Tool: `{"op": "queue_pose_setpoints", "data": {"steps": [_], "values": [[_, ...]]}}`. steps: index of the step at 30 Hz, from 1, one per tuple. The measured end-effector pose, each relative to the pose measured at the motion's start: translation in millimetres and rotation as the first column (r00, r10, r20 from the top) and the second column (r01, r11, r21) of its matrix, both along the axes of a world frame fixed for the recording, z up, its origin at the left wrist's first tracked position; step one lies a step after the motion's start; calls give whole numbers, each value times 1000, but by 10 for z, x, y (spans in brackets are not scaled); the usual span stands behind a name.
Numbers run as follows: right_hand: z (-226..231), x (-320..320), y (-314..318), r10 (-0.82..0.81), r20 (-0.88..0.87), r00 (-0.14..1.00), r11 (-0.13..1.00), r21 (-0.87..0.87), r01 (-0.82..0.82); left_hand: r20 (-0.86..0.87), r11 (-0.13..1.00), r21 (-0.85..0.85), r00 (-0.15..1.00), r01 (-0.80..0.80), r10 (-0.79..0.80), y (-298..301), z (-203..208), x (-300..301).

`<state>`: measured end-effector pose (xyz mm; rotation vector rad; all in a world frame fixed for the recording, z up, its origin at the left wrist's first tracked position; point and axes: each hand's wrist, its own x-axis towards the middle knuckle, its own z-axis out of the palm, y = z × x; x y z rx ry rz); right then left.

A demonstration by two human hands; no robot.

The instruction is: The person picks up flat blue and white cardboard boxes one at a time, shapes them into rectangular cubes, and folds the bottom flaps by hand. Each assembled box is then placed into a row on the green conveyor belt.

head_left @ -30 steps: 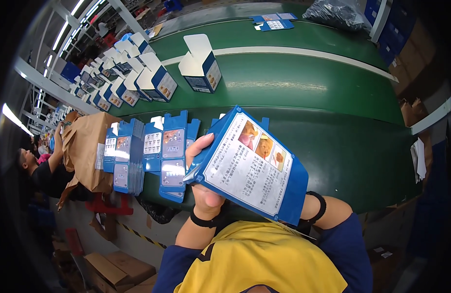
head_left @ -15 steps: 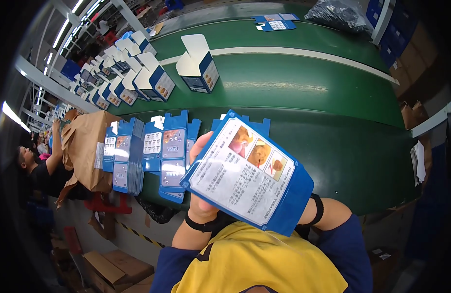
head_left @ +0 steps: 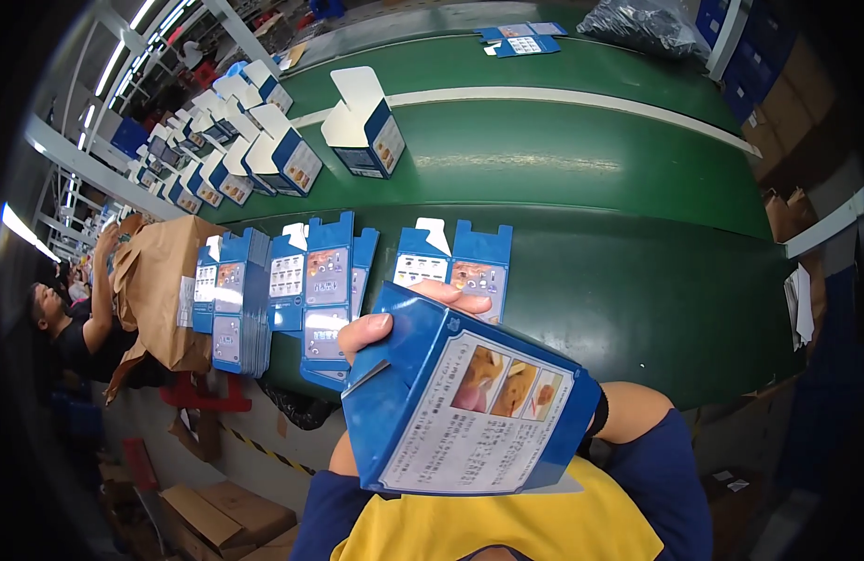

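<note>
A blue cardboard box (head_left: 488,421), with a white printed panel and small food pictures, is held tilted close in front of my chest. It has depth now, and a narrow slit shows at its left end, where blue flaps meet. My left hand (head_left: 371,327) is closed on the box's upper left end, thumb on the end and fingers over the top edge. My right forearm (head_left: 633,411) reaches behind the box's right side; the right hand's fingers are hidden. Just beyond the box, a flat blue carton blank (head_left: 478,252) lies on the green bench, partly covered.
Stacks of flat cartons (head_left: 240,299) and more blanks (head_left: 327,280) lie at left, beside a brown paper bag (head_left: 175,280). Open-topped formed boxes (head_left: 366,140) stand in rows on the green conveyor (head_left: 544,140). A person (head_left: 81,318) is at far left.
The box was a flatter shape with its panel facing up; it has opened out and turned, exposing its left end. My left hand has shifted up onto that end.
</note>
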<state>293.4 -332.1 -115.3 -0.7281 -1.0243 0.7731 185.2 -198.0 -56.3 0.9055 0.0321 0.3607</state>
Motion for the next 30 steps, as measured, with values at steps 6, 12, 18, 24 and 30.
{"op": "queue_pose_setpoints", "data": {"steps": [6, 12, 18, 24, 30], "values": [[27, 342, 195, 41, -37, 998, 999, -35, -42, 173, 785, -570, 970, 242, -173, -4, -117, 8], [-9, 279, 17, 64, -68, 996, 993, -97, -70, 178, 764, 470, 895, -442, 408, -257, -116, 51], [18, 742, 235, 130, -27, 991, 988, -85, -132, 146, 952, -57, 941, -301, 306, 66, 175, -73], [255, 918, 295, 110, -609, 786, 934, -208, -292, 498, 251, 809, 846, -532, 188, 177, 198, 80], [-52, 1079, 469, 245, -476, 845, 917, -169, -361, 302, -749, 598, 946, -285, -119, 736, 112, 152]]}}
